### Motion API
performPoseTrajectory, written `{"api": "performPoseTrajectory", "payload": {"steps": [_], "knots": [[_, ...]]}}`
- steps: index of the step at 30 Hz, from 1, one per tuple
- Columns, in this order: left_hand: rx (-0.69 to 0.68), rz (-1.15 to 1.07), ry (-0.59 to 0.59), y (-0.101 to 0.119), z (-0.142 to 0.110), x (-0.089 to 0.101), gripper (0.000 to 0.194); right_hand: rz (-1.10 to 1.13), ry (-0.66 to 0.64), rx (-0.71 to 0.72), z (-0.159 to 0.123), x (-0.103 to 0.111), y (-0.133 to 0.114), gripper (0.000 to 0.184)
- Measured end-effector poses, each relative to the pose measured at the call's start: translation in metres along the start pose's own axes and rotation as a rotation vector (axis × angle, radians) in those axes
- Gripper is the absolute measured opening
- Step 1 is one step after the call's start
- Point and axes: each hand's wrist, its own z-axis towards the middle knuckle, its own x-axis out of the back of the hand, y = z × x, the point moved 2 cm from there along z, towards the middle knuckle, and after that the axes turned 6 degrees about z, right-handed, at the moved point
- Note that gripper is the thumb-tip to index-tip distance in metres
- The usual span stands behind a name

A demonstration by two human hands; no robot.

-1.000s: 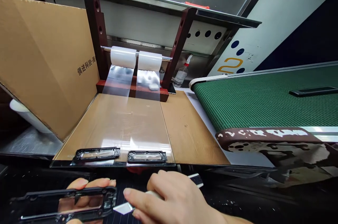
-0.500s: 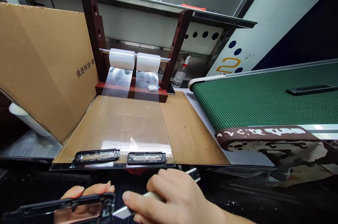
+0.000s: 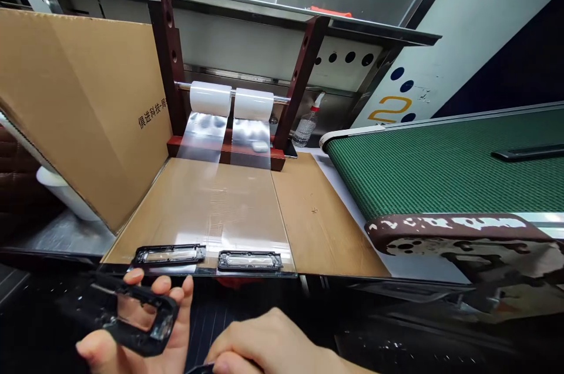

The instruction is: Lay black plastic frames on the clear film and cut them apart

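While my left hand [image 3: 176, 333] grasps a black frame [image 3: 132, 339], my right hand [image 3: 273, 342] is curled beside it; whether it grips the dark piece [image 3: 200, 369] at its fingers, I cannot tell. The held frame is in the air, not laid down. On the table [image 3: 326, 233], a left frame [image 3: 143, 255] and a right frame [image 3: 224, 260] already lie at the near end of clear film [image 3: 202, 133]. A carton [image 3: 83, 115] closes the left side, a green belt [image 3: 423, 174] the right; farther are white rolls [image 3: 209, 98].

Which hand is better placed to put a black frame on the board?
Probably the left hand: it holds a frame near the board. The right hand seems to grip a dark thing, mostly hidden.
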Motion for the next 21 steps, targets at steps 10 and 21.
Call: {"api": "performPoseTrajectory", "payload": {"steps": [10,21], "knots": [[0.048,0.021,-0.212,-0.001,0.006,0.001,0.057,0.081,-0.014,-0.348,-0.014,0.025,0.007,0.023],[0.246,0.039,-0.100,-0.022,0.020,0.010,0.060,0.308,0.164,-0.635,-0.051,0.072,0.040,0.047]]}}
